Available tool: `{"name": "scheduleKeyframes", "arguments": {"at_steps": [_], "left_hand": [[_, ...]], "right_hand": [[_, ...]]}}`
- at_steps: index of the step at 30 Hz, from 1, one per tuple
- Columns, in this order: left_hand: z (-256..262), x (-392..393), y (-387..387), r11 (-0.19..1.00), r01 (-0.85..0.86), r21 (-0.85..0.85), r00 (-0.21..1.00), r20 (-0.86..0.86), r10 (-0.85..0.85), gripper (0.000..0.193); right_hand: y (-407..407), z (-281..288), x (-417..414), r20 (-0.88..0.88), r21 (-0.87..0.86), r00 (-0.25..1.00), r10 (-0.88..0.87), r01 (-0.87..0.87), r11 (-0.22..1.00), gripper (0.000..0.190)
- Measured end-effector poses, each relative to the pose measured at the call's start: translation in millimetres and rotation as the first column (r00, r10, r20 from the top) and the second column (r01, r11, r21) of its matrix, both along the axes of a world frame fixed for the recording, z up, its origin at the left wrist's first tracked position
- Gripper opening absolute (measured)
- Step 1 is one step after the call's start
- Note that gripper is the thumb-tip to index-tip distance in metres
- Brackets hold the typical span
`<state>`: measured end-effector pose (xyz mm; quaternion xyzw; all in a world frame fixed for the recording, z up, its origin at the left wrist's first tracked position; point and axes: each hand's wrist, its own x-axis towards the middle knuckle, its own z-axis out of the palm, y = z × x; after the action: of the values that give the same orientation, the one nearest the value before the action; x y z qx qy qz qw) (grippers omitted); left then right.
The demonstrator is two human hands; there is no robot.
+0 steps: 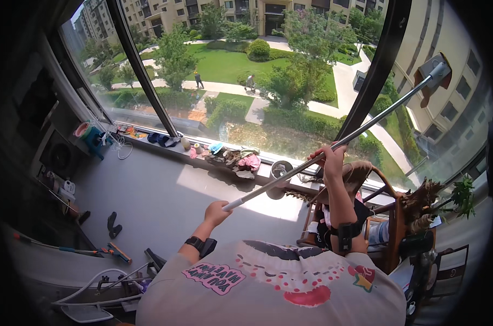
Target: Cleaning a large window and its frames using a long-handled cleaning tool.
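Observation:
Both my hands are on a long metal pole [383, 116] that slants up to the right across the view. My left hand [216, 213] is wrapped around the light-coloured grip at its lower end. Farther up the pole, my right hand [332, 163] grips the shaft in front of the dark window frame [362, 77]. A flat head with a grey and brown pad or cloth [433, 72] sits at the pole's upper end, over the right-hand window pane [417, 134]. Whether it touches the glass I cannot tell.
A wooden chair [397, 232] piled with cloths stands close on my right, beside a leafy plant [463, 197]. Crumpled rags [234, 159] and a bucket [281, 168] line the low sill. Black slippers [114, 225] and an orange-headed squeegee [119, 252] lie on the left.

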<state>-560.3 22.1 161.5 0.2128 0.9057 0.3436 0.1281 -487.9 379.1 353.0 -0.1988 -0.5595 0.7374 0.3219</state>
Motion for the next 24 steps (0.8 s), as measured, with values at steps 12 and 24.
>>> {"name": "scheduleKeyframes", "arguments": {"at_steps": [12, 24], "left_hand": [[-38, 82, -237, 0.907, -0.366, 0.208, 0.926, 0.181, 0.332, 0.029], [-124, 290, -407, 0.402, -0.889, 0.217, 0.447, 0.225, 0.866, 0.038]], "right_hand": [[-313, 36, -72, -0.243, 0.281, 0.795, 0.555, -0.49, 0.825, 0.03], [-658, 8, -67, 0.037, 0.102, -0.075, 0.996, -0.992, -0.078, 0.029]]}}
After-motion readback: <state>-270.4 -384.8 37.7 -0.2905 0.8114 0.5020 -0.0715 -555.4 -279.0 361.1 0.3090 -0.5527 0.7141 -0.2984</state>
